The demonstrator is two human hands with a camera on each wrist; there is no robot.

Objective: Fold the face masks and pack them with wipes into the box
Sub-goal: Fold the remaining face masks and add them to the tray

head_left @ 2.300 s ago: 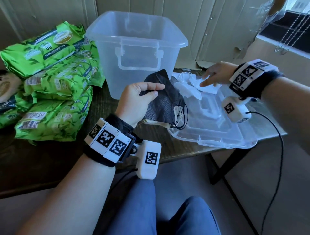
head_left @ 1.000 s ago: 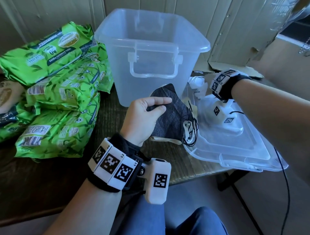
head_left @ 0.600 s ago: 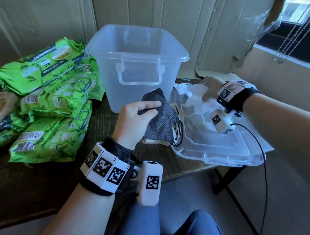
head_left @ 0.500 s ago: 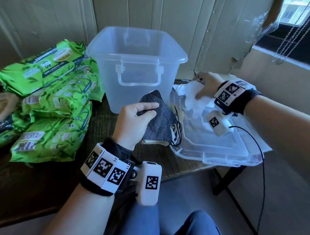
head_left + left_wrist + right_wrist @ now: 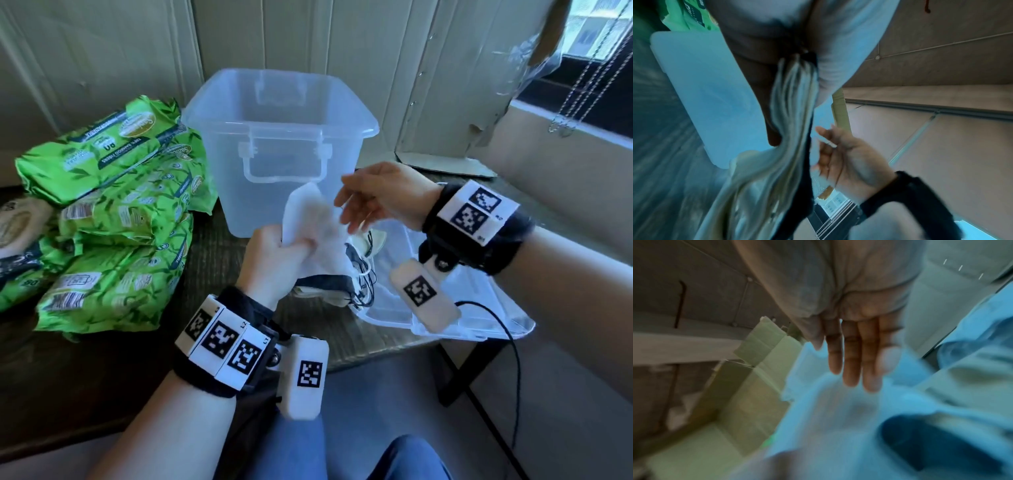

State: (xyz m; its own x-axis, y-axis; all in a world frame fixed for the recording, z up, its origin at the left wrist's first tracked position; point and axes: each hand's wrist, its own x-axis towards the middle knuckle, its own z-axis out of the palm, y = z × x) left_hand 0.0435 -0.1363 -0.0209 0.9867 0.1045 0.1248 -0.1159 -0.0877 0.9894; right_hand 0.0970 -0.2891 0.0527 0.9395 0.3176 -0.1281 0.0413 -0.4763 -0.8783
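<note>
Pale panelled walls close off the back of a dark wooden table (image 5: 85,370), and I take the clear plastic box (image 5: 281,137) standing on it as my landmark. It is open at the top, its handle facing me.

Just in front of the box, my left hand (image 5: 274,263) pinches a stack of folded face masks: a white mask (image 5: 311,219) lies on top, under my thumb, with a dark mask (image 5: 329,282) beneath it and pale edges below that (how many lie in the stack I cannot tell). Thin ear loops (image 5: 363,281) hang from the stack's right end. In the left wrist view the same bundle (image 5: 789,113) is a blur of pale and dark layers clamped between thumb and fingers.

My right hand (image 5: 380,195) hovers in front of the box's right corner, just beside the white mask, fingers (image 5: 851,353) straight and loosely spread, holding nothing. Whether its fingertips brush the mask, I cannot tell.

To the right of the box, its clear lid (image 5: 462,294) lies flat, overhanging the table edge. To the left of the box, green wipe packs (image 5: 113,212) sit piled. Behind the box to the right, flattened cardboard (image 5: 442,164) leans against the wall.
</note>
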